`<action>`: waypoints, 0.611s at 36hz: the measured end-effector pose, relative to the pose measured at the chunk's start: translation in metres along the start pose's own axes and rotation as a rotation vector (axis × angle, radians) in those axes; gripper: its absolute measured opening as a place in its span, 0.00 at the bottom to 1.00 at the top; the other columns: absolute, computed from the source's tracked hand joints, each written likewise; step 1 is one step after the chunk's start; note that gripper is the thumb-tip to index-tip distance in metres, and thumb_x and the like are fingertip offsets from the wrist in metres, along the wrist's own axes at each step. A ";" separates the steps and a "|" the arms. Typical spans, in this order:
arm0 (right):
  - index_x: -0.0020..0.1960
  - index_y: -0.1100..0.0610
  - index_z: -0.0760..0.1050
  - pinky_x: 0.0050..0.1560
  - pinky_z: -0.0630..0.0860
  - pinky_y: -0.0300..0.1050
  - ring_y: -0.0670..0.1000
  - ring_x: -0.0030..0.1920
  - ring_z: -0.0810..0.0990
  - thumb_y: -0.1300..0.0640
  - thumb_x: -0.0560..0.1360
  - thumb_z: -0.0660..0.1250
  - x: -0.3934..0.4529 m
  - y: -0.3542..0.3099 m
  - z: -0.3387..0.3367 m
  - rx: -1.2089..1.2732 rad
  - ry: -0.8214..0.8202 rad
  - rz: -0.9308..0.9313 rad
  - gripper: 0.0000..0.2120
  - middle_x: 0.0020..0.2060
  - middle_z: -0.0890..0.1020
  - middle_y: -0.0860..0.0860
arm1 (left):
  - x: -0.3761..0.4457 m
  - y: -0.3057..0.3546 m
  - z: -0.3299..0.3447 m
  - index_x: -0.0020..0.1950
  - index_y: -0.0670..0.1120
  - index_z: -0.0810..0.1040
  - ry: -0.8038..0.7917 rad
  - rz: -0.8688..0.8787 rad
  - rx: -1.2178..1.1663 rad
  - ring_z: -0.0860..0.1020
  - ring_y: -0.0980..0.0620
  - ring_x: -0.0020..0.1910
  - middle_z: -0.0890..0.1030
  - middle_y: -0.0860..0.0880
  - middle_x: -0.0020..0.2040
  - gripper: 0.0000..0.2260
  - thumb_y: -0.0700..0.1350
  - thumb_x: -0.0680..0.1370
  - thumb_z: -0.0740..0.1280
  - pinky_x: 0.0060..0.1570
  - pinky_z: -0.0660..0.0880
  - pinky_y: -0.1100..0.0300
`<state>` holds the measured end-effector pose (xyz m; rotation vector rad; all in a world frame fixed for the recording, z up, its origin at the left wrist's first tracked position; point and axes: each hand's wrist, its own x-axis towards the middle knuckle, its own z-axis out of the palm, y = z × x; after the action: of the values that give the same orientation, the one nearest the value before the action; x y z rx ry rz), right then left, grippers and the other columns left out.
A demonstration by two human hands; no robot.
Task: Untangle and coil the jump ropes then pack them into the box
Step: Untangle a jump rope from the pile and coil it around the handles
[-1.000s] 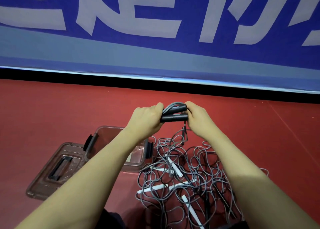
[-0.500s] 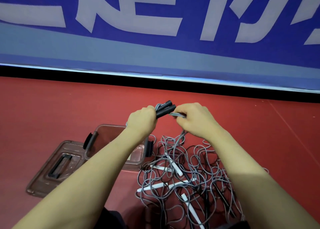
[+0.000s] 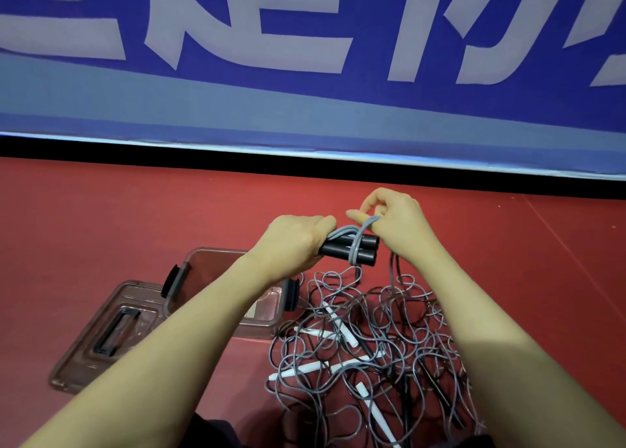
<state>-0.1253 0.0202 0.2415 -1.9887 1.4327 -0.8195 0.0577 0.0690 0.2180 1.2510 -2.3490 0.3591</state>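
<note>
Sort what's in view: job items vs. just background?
In the job:
left hand gripping the black handles
right hand pinching the grey cord wrapped round them
tangled rope pile
open box
box lid

Just there:
red floor
blue banner

Sports hall, red court floor [image 3: 101, 217], blue banner [image 3: 305, 108]

Even, fairly bright indoor light; soft shadows under the forearms on the red floor [image 3: 101, 230]. Wide-angle bending curves the banner [image 3: 305, 101] edge; detail slightly soft.
</note>
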 end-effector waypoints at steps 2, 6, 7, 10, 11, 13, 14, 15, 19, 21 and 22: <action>0.34 0.55 0.73 0.34 0.65 0.44 0.51 0.28 0.65 0.48 0.71 0.73 -0.001 -0.003 0.001 0.086 -0.007 0.003 0.14 0.24 0.70 0.48 | 0.003 0.004 -0.004 0.40 0.46 0.63 0.032 -0.053 -0.006 0.71 0.45 0.21 0.72 0.49 0.26 0.04 0.44 0.68 0.58 0.20 0.57 0.64; 0.39 0.60 0.75 0.36 0.67 0.48 0.52 0.35 0.69 0.65 0.71 0.65 -0.003 -0.005 0.004 0.033 -0.054 -0.079 0.03 0.33 0.78 0.59 | 0.013 0.017 -0.015 0.50 0.42 0.69 -0.080 -0.426 -0.110 0.76 0.37 0.43 0.79 0.41 0.44 0.05 0.42 0.78 0.61 0.35 0.62 0.55; 0.43 0.63 0.76 0.36 0.66 0.48 0.51 0.36 0.69 0.65 0.72 0.65 -0.004 -0.006 0.005 0.029 -0.067 -0.095 0.02 0.35 0.78 0.59 | 0.014 0.017 -0.015 0.51 0.43 0.67 -0.083 -0.499 -0.123 0.76 0.36 0.45 0.79 0.41 0.47 0.05 0.43 0.78 0.61 0.36 0.61 0.55; 0.46 0.62 0.75 0.37 0.64 0.45 0.49 0.34 0.68 0.57 0.75 0.67 -0.005 -0.011 0.009 0.016 -0.098 -0.124 0.08 0.34 0.77 0.55 | 0.017 0.019 -0.012 0.48 0.45 0.61 -0.081 -0.622 -0.133 0.76 0.36 0.45 0.78 0.40 0.47 0.07 0.44 0.79 0.60 0.36 0.63 0.54; 0.45 0.61 0.75 0.36 0.65 0.44 0.48 0.33 0.69 0.57 0.75 0.67 -0.006 -0.013 0.011 0.004 -0.120 -0.122 0.07 0.32 0.76 0.53 | 0.018 0.019 -0.011 0.47 0.45 0.61 -0.082 -0.649 -0.136 0.76 0.36 0.45 0.79 0.40 0.47 0.07 0.43 0.79 0.59 0.36 0.63 0.54; 0.41 0.59 0.73 0.30 0.64 0.37 0.46 0.29 0.67 0.58 0.75 0.67 -0.006 -0.015 0.013 -0.029 -0.167 -0.108 0.07 0.29 0.71 0.49 | 0.020 0.021 -0.008 0.47 0.44 0.61 -0.113 -0.709 -0.146 0.76 0.36 0.45 0.79 0.40 0.47 0.07 0.43 0.80 0.59 0.37 0.64 0.54; 0.38 0.58 0.71 0.27 0.63 0.34 0.46 0.27 0.67 0.59 0.75 0.67 -0.008 -0.016 0.013 -0.043 -0.186 -0.102 0.08 0.28 0.69 0.48 | 0.021 0.022 -0.008 0.47 0.44 0.61 -0.129 -0.743 -0.144 0.76 0.36 0.46 0.79 0.40 0.47 0.07 0.42 0.80 0.59 0.37 0.64 0.54; 0.37 0.58 0.70 0.25 0.64 0.32 0.46 0.27 0.68 0.60 0.75 0.66 -0.008 -0.015 0.013 -0.050 -0.210 -0.095 0.09 0.27 0.70 0.48 | 0.022 0.022 -0.007 0.48 0.44 0.62 -0.141 -0.764 -0.141 0.77 0.36 0.46 0.79 0.39 0.48 0.06 0.42 0.80 0.59 0.37 0.64 0.54; 0.37 0.64 0.71 0.26 0.66 0.38 0.49 0.25 0.68 0.62 0.75 0.63 -0.017 -0.014 0.014 -0.099 -0.335 -0.098 0.09 0.27 0.70 0.50 | 0.015 0.012 0.002 0.53 0.39 0.69 -0.228 -0.840 -0.047 0.77 0.36 0.48 0.79 0.38 0.51 0.05 0.40 0.79 0.58 0.39 0.66 0.52; 0.35 0.67 0.69 0.29 0.62 0.44 0.49 0.26 0.62 0.62 0.75 0.63 -0.021 -0.016 0.015 -0.132 -0.375 -0.157 0.12 0.26 0.66 0.51 | 0.009 0.006 0.003 0.55 0.38 0.70 -0.285 -0.865 0.012 0.78 0.36 0.49 0.79 0.38 0.52 0.07 0.38 0.79 0.58 0.40 0.67 0.52; 0.35 0.67 0.69 0.30 0.60 0.44 0.49 0.27 0.61 0.62 0.76 0.63 -0.022 -0.019 0.015 -0.144 -0.374 -0.186 0.13 0.26 0.65 0.51 | 0.008 0.004 0.003 0.55 0.37 0.71 -0.310 -0.861 0.043 0.78 0.36 0.49 0.79 0.38 0.52 0.07 0.38 0.78 0.58 0.40 0.68 0.52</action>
<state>-0.1077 0.0478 0.2414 -2.2648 1.1293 -0.3937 0.0497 0.0646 0.2190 2.2953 -1.7729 -0.0797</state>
